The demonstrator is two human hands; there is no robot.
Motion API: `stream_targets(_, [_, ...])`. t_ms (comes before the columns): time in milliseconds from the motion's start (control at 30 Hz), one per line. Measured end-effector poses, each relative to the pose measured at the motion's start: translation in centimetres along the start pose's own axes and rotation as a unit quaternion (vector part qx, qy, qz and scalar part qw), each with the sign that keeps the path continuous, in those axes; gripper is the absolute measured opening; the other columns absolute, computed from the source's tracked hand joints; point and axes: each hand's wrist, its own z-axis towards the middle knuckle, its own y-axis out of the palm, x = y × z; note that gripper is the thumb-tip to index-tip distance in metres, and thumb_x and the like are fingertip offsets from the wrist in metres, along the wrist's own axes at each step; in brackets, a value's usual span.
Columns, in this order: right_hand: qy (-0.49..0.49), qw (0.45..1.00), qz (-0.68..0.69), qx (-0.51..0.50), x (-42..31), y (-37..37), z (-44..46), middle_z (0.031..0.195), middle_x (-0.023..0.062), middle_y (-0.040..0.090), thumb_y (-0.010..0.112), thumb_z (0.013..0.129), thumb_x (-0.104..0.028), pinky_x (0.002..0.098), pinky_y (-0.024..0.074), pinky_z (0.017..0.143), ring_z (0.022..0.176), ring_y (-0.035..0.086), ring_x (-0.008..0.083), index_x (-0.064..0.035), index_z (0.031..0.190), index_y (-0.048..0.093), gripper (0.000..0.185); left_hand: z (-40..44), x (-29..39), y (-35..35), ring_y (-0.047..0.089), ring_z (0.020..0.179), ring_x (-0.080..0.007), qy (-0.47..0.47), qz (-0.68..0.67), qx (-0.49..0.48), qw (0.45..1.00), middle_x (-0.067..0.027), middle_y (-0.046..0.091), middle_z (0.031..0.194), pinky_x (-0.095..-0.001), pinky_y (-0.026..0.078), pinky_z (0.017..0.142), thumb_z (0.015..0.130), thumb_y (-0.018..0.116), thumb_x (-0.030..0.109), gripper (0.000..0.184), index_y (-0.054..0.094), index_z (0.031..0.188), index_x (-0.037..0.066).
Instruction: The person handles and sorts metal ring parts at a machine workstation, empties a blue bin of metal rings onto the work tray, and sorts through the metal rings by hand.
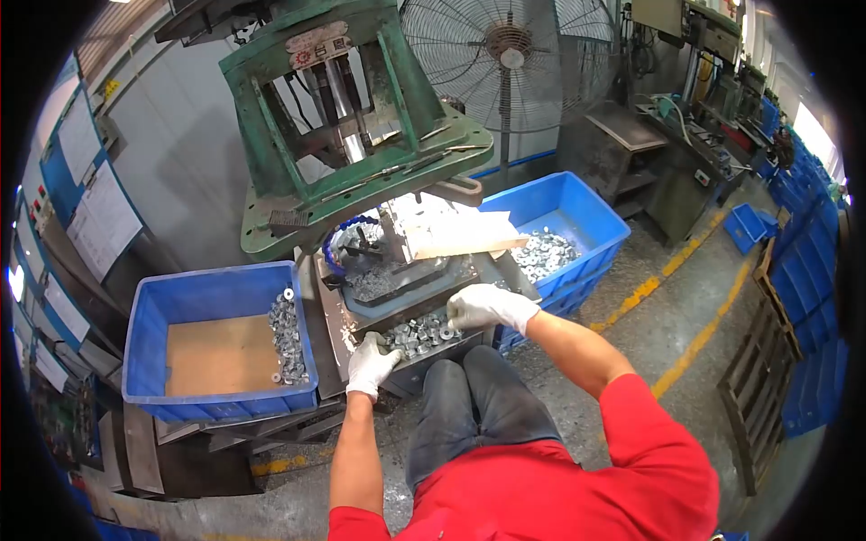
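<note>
My left hand [372, 362], in a white glove, is at the left end of a pile of small metal parts [422, 334] on the front ledge of the green press [361, 171]. Its fingers are bent towards the pile, and what they hold, if anything, is too small to make out. At the right end of the same pile is my right hand [487, 307], also gloved, with its fingertips pressed together and pointing left. Behind the hands lies the machine's bed [397, 287], with metal bits on it and a bright lit plate above.
A blue bin [216, 401] with metal parts along its right side stands at the left. Another blue bin [600, 248] with parts is at the right. Behind are a large fan [510, 54] and a metal cabinet [613, 144]. A wooden pallet [758, 397] lies far right.
</note>
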Motion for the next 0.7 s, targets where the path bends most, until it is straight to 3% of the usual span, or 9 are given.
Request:
stream_targets(67, [-0.023,0.999,-0.041,-0.01,0.4,2.3,0.2,0.093,0.0178,0.071,0.067,0.086,-0.038,0.0454,0.0536,0.078,0.089,0.069,0.0376,-0.008,0.103,0.072,0.035,0.0,-0.1,0.0,0.069,0.087,-0.0296,-0.003,-0.008,0.004,1.0,-0.0117,0.071,0.09,-0.039,0.053,0.08,0.075,0.08,0.037,0.048,0.062,0.106,0.005])
stream_targets(233, [-0.032,0.999,0.009,0.001,1.8,3.7,1.1,0.09,0.0164,0.071,0.067,0.088,-0.036,0.0438,0.0537,0.074,0.083,0.068,0.0366,-0.0097,0.101,0.071,0.029,-0.1,-1.1,0.6,0.07,0.085,-0.0291,-0.002,-0.044,0.028,0.999,-0.0091,0.072,0.087,-0.0408,0.053,0.078,0.078,0.076,0.032,0.031,0.066,0.098,0.01])
stream_targets(367, [-0.023,0.997,0.05,-0.061,2.1,1.1,-0.3,0.09,0.0136,0.073,0.067,0.089,-0.029,0.041,0.0536,0.074,0.083,0.07,0.0297,-0.009,0.102,0.072,0.025,-0.4,-0.6,0.1,0.069,0.084,-0.0294,0.034,-0.061,0.009,0.998,-0.0104,0.072,0.087,-0.04,0.053,0.076,0.08,0.073,0.028,0.027,0.067,0.101,0.011])
stream_targets(467, [-0.106,0.988,0.08,-0.082,3.3,-0.5,-1.1,0.091,0.0137,0.073,0.07,0.087,-0.029,0.0405,0.0534,0.076,0.085,0.07,0.0283,-0.0068,0.102,0.072,0.027,0.0,-1.1,0.2,0.069,0.082,-0.0277,0.07,-0.094,0.017,0.993,-0.0114,0.07,0.086,-0.0394,0.053,0.075,0.081,0.068,0.023,0.023,0.067,0.101,0.011])
stream_targets(600, [-0.06,0.989,0.018,-0.133,3.0,-2.1,-0.4,0.092,0.0152,0.074,0.074,0.081,-0.032,0.0414,0.0528,0.078,0.088,0.071,0.0328,-0.0066,0.101,0.074,0.032,0.1,-1.2,0.1,0.07,0.081,-0.0246,0.066,-0.119,-0.008,0.991,-0.0098,0.072,0.084,-0.0368,0.054,0.075,0.082,0.07,0.021,0.024,0.07,0.102,0.01])
stream_targets(700, [-0.053,0.997,0.062,-0.009,2.9,-2.6,0.4,0.077,0.0111,0.07,0.072,0.086,-0.029,0.0358,0.0519,0.069,0.071,0.066,0.022,-0.0043,0.092,0.072,0.026,0.7,-2.8,1.4,0.071,0.085,-0.0255,0.121,-0.171,0.005,0.978,-0.0111,0.072,0.092,-0.0363,0.055,0.079,0.082,0.069,0.016,0.022,0.071,0.102,0.007])
